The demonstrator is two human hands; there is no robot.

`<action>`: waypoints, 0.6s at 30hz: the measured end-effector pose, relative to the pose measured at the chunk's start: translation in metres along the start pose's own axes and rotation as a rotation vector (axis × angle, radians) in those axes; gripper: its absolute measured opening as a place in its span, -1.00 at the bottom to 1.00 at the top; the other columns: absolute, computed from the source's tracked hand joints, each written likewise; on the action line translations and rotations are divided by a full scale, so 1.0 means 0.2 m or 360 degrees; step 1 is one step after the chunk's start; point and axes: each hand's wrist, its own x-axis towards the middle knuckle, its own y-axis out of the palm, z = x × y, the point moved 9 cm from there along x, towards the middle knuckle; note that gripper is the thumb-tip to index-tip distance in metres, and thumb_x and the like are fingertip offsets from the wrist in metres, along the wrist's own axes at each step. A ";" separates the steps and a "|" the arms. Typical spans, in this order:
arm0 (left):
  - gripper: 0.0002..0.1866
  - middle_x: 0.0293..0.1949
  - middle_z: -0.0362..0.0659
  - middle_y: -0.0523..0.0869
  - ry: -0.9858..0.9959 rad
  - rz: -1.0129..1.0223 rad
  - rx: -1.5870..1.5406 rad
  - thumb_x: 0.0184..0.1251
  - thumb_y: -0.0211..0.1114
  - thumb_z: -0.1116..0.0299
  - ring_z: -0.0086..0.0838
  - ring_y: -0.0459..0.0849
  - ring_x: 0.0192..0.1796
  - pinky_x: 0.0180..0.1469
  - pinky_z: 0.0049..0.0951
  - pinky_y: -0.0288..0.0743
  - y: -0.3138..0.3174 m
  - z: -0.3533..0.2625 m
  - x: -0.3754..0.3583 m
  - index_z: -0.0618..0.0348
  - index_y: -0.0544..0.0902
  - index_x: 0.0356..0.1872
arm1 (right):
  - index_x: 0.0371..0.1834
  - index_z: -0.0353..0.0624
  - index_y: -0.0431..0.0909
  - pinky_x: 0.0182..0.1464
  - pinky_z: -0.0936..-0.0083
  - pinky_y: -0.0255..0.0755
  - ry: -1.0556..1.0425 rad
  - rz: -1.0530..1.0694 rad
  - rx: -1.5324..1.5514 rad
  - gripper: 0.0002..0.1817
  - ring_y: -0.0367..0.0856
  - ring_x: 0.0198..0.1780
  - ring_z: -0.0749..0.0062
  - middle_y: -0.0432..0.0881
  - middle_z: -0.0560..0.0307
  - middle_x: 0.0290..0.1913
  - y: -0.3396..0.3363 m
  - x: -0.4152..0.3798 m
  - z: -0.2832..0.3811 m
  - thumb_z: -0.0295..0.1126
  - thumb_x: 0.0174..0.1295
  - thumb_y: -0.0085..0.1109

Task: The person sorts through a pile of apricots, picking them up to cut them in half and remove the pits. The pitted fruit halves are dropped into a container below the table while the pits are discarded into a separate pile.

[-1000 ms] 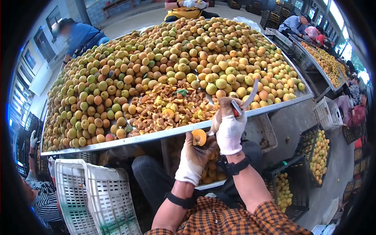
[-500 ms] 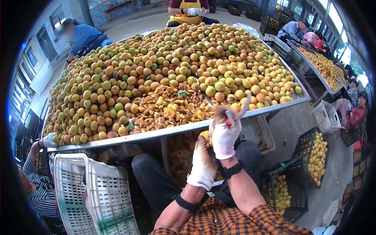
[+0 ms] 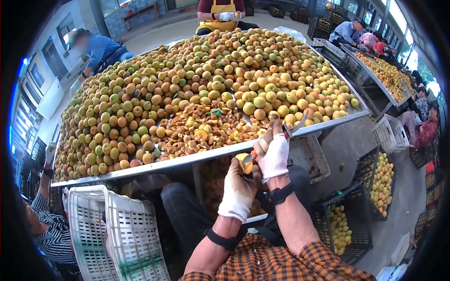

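Note:
My left hand (image 3: 237, 189), in a white glove with bare fingertips, holds a cut orange fruit (image 3: 245, 162) just below the table's near edge. Beside it on the right, my right hand (image 3: 273, 157), gloved too, is closed around a tool with a red handle and a curved metal blade (image 3: 300, 122) that points up and right. A pile of cut fruit pieces (image 3: 201, 131) lies beyond my hands, with whole fruit (image 3: 154, 84) heaped around and behind it on the metal-edged table (image 3: 211, 156).
White crates (image 3: 133, 234) stand at the lower left, by a person in stripes (image 3: 51, 234). Black crates (image 3: 358, 220) of fruit are on the right. Others work at the far side (image 3: 222, 16), far left and a second table (image 3: 396, 89). A crate (image 3: 316, 157) sits under the table edge.
My hands have parted slightly and the cut fruit now shows at my left fingertips. The curved blade has tilted further right. At the far left, the co-worker's gloved hand has moved up.

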 end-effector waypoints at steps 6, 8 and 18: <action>-0.77 -0.33 -0.12 0.55 0.0139 0.0195 0.0340 0.40 0.04 0.51 -0.52 0.50 -0.44 -0.48 -0.64 0.41 0.12 -0.27 0.02 0.19 0.44 0.04 | -0.24 -0.18 0.55 -0.70 0.49 0.26 -0.0032 0.0411 -0.0803 -0.84 0.28 -0.77 0.60 0.38 0.31 -0.70 0.07 0.05 0.10 -0.32 0.29 0.25; -0.64 -0.26 -0.09 0.58 0.0170 0.0155 0.0638 0.32 0.07 0.59 -0.56 0.52 -0.44 -0.47 -0.66 0.41 0.21 -0.29 -0.03 0.12 0.41 0.14 | -0.08 -0.26 0.57 -0.35 0.54 0.48 -0.0266 0.0925 -0.1595 -0.70 0.53 -0.48 0.60 0.56 0.23 -0.51 0.15 0.03 -0.03 -0.32 0.22 0.33; -0.62 -0.28 -0.24 0.61 0.0449 -0.0039 0.1208 0.34 0.23 0.44 -0.63 0.60 -0.39 -0.49 -0.67 0.42 0.21 -0.39 0.07 0.15 0.46 0.17 | -0.14 -0.34 0.62 -0.27 0.67 0.40 -0.0115 0.0169 -0.1468 -0.74 0.49 -0.34 0.70 0.65 0.28 -0.36 0.00 0.11 -0.08 -0.38 0.21 0.32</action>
